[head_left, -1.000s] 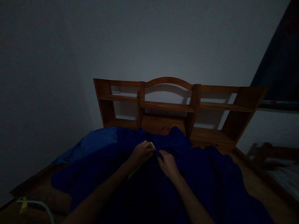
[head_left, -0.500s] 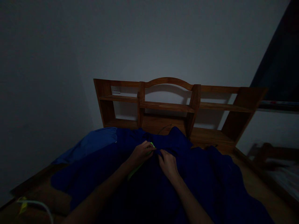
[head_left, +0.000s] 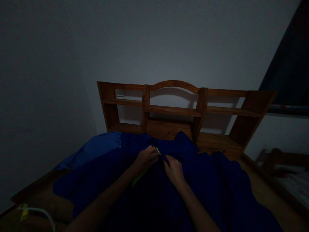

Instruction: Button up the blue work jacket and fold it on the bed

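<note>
The left hand is pinching the dark blue cloth with bent fingers, and the right hand is gripping a small fold of it just beside the left fingertips. The cloth is lying beneath both hands and spreading out to either side of them. A bright green strip is showing under the left hand and wrist. Lighter blue fabric is lying left of the left hand, and a wooden shelf unit is standing beyond both hands.
</note>
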Motion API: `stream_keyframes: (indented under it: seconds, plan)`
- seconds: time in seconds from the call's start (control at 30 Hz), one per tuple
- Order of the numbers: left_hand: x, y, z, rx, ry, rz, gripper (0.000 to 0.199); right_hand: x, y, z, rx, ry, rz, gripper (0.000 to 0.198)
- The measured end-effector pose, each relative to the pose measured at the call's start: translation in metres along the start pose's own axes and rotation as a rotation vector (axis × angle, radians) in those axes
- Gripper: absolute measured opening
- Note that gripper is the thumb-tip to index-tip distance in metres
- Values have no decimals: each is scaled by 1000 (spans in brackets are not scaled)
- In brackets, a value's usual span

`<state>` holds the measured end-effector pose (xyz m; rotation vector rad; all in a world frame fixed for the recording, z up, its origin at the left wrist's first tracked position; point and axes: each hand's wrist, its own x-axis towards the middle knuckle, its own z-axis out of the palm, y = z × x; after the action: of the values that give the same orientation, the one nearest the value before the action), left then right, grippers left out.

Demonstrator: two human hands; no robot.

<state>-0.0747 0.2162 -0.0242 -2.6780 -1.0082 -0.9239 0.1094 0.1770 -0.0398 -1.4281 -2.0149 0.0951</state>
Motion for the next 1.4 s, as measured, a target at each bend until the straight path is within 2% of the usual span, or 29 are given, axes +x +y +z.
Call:
stream_keyframes:
  seconds: [0.23,1.03,1.4]
  plan:
    - [1,0,2,-10,20,-9,22,0,0,1,1,4,7,20]
    - [0,-2,2,41,-50,40,28,-1,3,3,-11,7,6,23]
    - [1,-3,1,68,-66,34,22,0,3,5,-10,6,0,23]
